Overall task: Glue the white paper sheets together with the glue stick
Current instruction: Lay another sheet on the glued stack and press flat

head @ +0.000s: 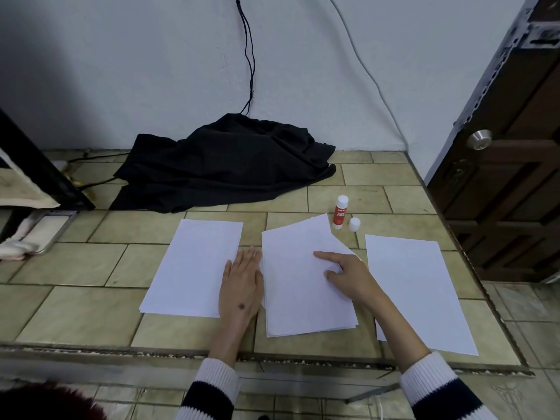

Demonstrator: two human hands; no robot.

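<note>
Tiled counter (75, 313), holding: left paper sheets (188, 268), flat; middle stack of paper sheets (297, 298), its top sheet skewed with one corner toward the glue stick; right paper sheet (424, 298), flat, well apart from the stack. Glue stick (340, 212), upright, just beyond the middle stack; a separate white cap (354, 224) stands beside it, so it appears uncapped. Left hand (242, 283): fingers released, palm flat across the gap between left sheets and stack. Right hand (348, 274): fingers spread, index extended, pressing the skewed top sheet, grasping nothing. Black cloth (224, 165) at rear. Progress, judged: top sheet being aligned or pressed; whether glue is applied cannot be told; other sheets remain unjoined.
</note>
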